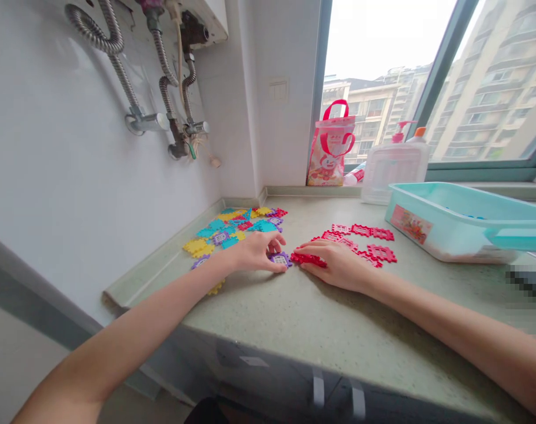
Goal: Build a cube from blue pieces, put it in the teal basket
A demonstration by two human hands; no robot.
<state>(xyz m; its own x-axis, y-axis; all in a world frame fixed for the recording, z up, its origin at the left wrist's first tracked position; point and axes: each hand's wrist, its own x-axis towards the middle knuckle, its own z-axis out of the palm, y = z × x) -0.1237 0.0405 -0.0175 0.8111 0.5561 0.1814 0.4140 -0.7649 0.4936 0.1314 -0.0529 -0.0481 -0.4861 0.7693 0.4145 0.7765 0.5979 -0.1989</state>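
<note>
Purple tile (280,258): flat on the worktop (294,318), between the two hands, directly under the left hand's fingertips. Roughly square; no clear long axis at this view.
Left hand (256,252): fingers curled down, pinching the purple tile's near edge; nearer of the two.
Right hand (333,265): laid flat, fingers loosely spread, pressing a red tile (309,259) whose long axis runs left-right, its left end just beside the purple tile, possibly touching.

Speckled countertop (294,318) — toy tiles (232,229), red pieces (369,238), teal bin (453,227).
</note>
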